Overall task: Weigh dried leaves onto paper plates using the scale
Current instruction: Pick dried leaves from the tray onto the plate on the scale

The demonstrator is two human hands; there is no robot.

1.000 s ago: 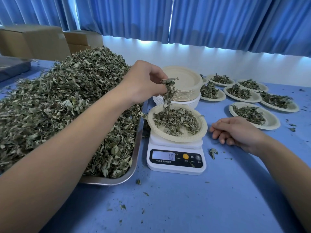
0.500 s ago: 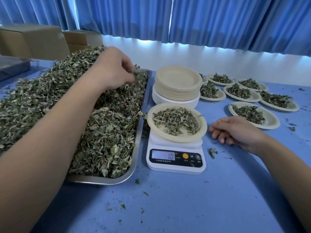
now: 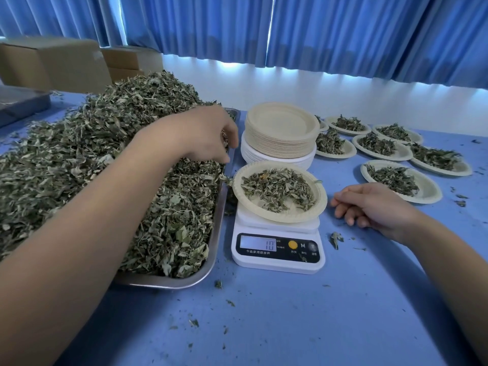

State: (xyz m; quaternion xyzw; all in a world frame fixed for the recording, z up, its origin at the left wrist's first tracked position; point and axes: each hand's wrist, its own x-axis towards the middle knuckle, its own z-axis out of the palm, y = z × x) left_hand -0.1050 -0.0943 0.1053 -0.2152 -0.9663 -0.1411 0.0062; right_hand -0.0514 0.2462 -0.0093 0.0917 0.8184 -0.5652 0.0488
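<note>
The left hand [image 3: 206, 136] curls over the leaf pile [image 3: 79, 159]. Its underside is hidden, so I cannot tell if it holds leaves. The tray [image 3: 169, 282] is mostly buried. One plate [image 3: 323, 126] peeks from behind the plate stack [image 3: 280, 133]. The small print on the scale [image 3: 277, 265] is too tiny to read.

Smooth, glossy white plastic forms the scale [image 3: 277, 268]. The paper plate [image 3: 298, 216] on it is matt beige pulp with a crimped rim. At its 9 o'clock, a dully reflective metal tray [image 3: 163, 282] bears matt, crinkled dried leaves [image 3: 79, 159]. Table cover [image 3: 264, 326]: smooth matt blue. Curtains [image 3: 343, 30], 12 o'clock: pleated blue cloth.
</note>
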